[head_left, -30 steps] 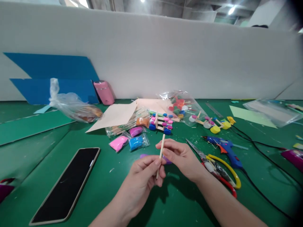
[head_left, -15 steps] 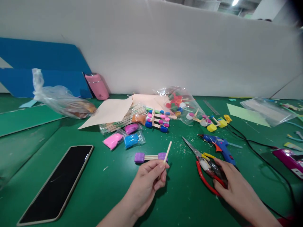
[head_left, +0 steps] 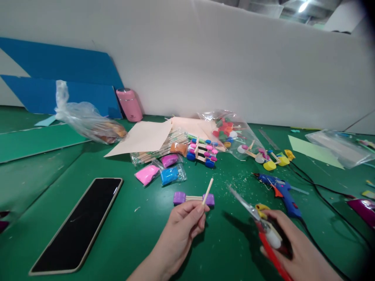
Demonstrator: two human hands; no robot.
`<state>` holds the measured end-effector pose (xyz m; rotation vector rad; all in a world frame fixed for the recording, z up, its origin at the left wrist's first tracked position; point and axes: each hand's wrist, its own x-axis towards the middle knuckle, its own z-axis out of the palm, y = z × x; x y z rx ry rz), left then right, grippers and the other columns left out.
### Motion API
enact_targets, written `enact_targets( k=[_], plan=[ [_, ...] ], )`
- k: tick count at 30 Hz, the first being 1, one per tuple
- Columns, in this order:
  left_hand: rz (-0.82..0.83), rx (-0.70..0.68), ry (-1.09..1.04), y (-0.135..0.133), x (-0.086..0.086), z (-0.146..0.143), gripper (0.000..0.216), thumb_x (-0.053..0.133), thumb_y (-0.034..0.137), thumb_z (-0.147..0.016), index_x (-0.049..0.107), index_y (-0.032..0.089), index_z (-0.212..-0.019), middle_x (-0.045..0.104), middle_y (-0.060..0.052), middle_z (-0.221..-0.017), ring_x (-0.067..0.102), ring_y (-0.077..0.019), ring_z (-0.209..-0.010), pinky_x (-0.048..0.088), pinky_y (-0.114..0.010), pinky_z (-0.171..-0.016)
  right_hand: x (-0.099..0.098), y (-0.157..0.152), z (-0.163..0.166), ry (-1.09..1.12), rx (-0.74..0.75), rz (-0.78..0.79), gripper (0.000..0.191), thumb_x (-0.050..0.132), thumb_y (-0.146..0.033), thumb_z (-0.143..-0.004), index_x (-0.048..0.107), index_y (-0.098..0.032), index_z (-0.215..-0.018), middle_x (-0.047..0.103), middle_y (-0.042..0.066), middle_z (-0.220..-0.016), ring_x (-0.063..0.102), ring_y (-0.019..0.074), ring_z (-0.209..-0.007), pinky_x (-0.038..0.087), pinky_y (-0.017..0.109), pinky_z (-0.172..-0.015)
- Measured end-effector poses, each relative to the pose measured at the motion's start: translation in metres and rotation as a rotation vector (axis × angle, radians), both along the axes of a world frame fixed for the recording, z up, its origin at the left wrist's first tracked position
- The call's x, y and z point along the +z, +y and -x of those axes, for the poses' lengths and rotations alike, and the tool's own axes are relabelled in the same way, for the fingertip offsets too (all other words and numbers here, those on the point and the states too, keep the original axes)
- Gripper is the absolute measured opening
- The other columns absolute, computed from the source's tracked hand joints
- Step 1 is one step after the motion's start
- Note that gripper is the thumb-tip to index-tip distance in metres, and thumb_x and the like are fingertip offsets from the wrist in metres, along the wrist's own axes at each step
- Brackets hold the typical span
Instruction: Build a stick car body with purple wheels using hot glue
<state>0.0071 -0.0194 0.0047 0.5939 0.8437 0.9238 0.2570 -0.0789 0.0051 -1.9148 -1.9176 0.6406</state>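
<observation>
My left hand (head_left: 184, 224) is closed, pinching a short pale wooden stick (head_left: 208, 190) that points upward. Just behind it on the table lies a piece with two purple clay blocks (head_left: 179, 198) joined by thin sticks, partly covered by my fingers. My right hand (head_left: 293, 242) grips red-handled scissors (head_left: 244, 201), tilted with the blades toward the upper left. They are blurred, and a shadow falls on the table beneath them. Yellow and white parts show beside the scissors' handle; I cannot tell whether they are held too.
A blue glue gun (head_left: 281, 191) with a black cord lies at right. Bagged clay packs (head_left: 170, 175), wooden sticks (head_left: 146, 156) and small stick-and-clay models (head_left: 202, 152) sit further back. A phone (head_left: 77, 226) lies at left, near a knotted plastic bag (head_left: 88, 121). A pink bottle (head_left: 129, 104) stands behind.
My right hand has lifted the scissors off the table and drawn them slightly nearer. The left hand keeps its hold on the stick. The whole view has shifted a little.
</observation>
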Motion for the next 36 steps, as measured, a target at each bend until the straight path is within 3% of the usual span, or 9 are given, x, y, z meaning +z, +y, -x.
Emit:
enact_targets(
  k=[3, 7, 13, 25, 29, 33, 36],
  plan=[
    [-0.079, 0.012, 0.134, 0.0, 0.001, 0.003, 0.019, 0.063, 0.032, -0.073, 0.066, 0.013, -0.071, 0.045, 0.003, -0.051, 0.035, -0.007, -0.049, 0.023, -0.019, -0.046, 0.003, -0.003, 0.017, 0.005, 0.056, 0.108, 0.06, 0.063, -0.024, -0.06, 0.038, -0.023, -0.114, 0.063, 0.007, -0.099, 0.065, 0.0228, -0.079, 0.054, 0.025, -0.065],
    [-0.261, 0.004, 0.327, -0.001, 0.004, 0.005, 0.017, 0.059, 0.03, -0.075, 0.066, 0.015, -0.07, 0.046, 0.002, -0.052, 0.038, -0.0099, -0.052, 0.027, -0.021, -0.048, 0.005, -0.003, 0.03, -0.023, 0.128, 0.126, 0.071, 0.063, -0.018, -0.052, 0.038, -0.02, -0.119, 0.051, 0.013, -0.119, 0.058, 0.0272, -0.098, 0.05, 0.03, -0.078],
    [-0.45, -0.02, 0.495, -0.001, 0.005, 0.006, 0.013, 0.056, 0.023, -0.075, 0.067, 0.017, -0.074, 0.056, -0.002, -0.062, 0.046, -0.0141, -0.056, 0.034, -0.023, -0.053, 0.014, 0.001, 0.05, 0.009, 0.106, 0.145, 0.067, 0.059, -0.015, -0.05, 0.041, -0.021, -0.114, 0.052, 0.013, -0.116, 0.054, 0.0295, -0.103, 0.047, 0.036, -0.083],
    [-0.596, -0.055, 0.569, -0.003, 0.006, 0.006, 0.016, 0.051, 0.015, -0.076, 0.065, 0.018, -0.068, 0.057, -0.003, -0.064, 0.049, -0.0151, -0.057, 0.037, -0.023, -0.053, 0.011, 0.007, 0.065, 0.125, 0.029, 0.122, 0.056, 0.061, -0.017, -0.048, 0.047, -0.021, -0.102, 0.063, 0.006, -0.088, 0.061, 0.0213, -0.067, 0.051, 0.028, -0.059],
    [-0.63, -0.083, 0.584, -0.001, 0.006, 0.006, 0.017, 0.05, 0.015, -0.078, 0.065, 0.016, -0.07, 0.058, -0.004, -0.065, 0.05, -0.0152, -0.058, 0.038, -0.023, -0.054, 0.013, 0.006, 0.065, 0.113, -0.002, 0.119, 0.048, 0.062, -0.022, -0.055, 0.05, -0.02, -0.101, 0.065, 0.007, -0.087, 0.062, 0.0211, -0.067, 0.051, 0.027, -0.06],
    [-0.684, -0.098, 0.594, 0.0, 0.005, 0.006, 0.019, 0.049, 0.016, -0.078, 0.064, 0.014, -0.068, 0.057, -0.005, -0.063, 0.049, -0.0147, -0.057, 0.037, -0.022, -0.053, 0.017, 0.004, 0.065, 0.119, -0.005, 0.197, 0.057, 0.066, -0.019, -0.048, 0.05, -0.02, -0.103, 0.065, 0.007, -0.093, 0.062, 0.0221, -0.076, 0.05, 0.026, -0.066],
    [-0.703, -0.114, 0.573, 0.001, 0.005, 0.006, 0.02, 0.048, 0.017, -0.079, 0.064, 0.013, -0.069, 0.057, -0.005, -0.064, 0.05, -0.0145, -0.058, 0.037, -0.022, -0.054, 0.018, 0.001, 0.068, 0.165, -0.032, 0.222, 0.056, 0.063, -0.017, -0.051, 0.049, -0.02, -0.105, 0.064, 0.005, -0.094, 0.061, 0.0199, -0.077, 0.048, 0.025, -0.07]
  ],
)
